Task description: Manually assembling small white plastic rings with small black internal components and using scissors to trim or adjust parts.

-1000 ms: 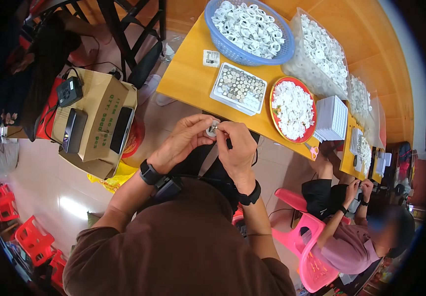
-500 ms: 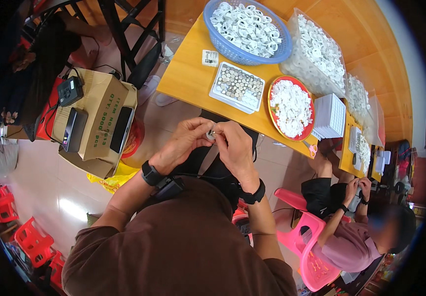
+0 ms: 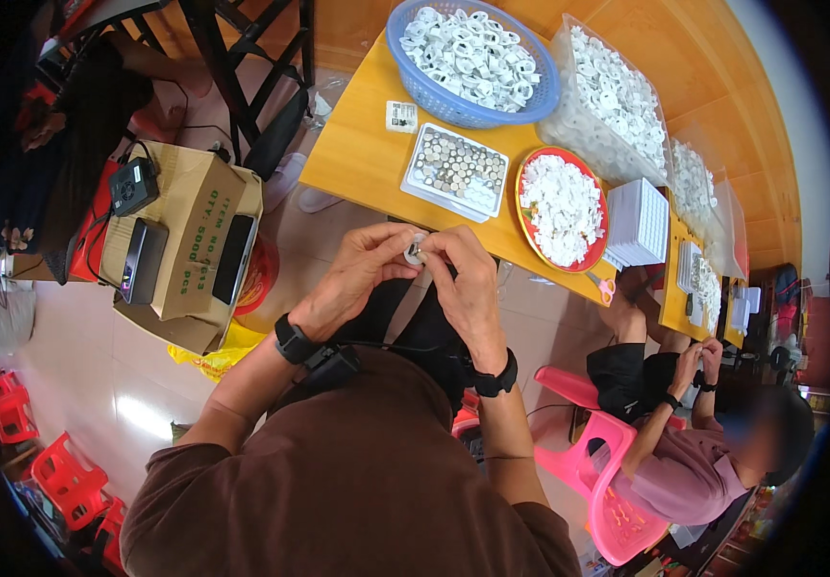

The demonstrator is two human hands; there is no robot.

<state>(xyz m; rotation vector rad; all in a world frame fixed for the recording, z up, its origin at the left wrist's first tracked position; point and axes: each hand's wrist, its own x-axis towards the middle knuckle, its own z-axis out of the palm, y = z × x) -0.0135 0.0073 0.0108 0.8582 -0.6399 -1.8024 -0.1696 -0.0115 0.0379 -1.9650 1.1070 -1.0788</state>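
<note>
Above my lap, just off the near table edge, my left hand (image 3: 362, 264) pinches a small white ring-shaped plastic part (image 3: 415, 254) between thumb and fingers. My right hand (image 3: 465, 279) closes its thumb and forefinger against that part from the other side. Whatever sits in the right fingertips is too small to make out. Nearest on the table is a white tray (image 3: 442, 205) of round silvery button cells (image 3: 448, 157). To its right stands a red plate (image 3: 536, 248) heaped with small white pieces (image 3: 561, 202).
A blue basket (image 3: 477, 117) and a clear bin (image 3: 573, 144) hold many white ring parts. White stacked trays (image 3: 638, 226) and pink scissors (image 3: 607, 288) lie at right. A co-worker (image 3: 684, 462) sits on a pink chair (image 3: 583, 452). An open carton (image 3: 194, 231) stands left.
Both hands stay together at the white part, with a slight shift of the fingers around it. The whole view has moved a little, and the table appears slightly farther left.
</note>
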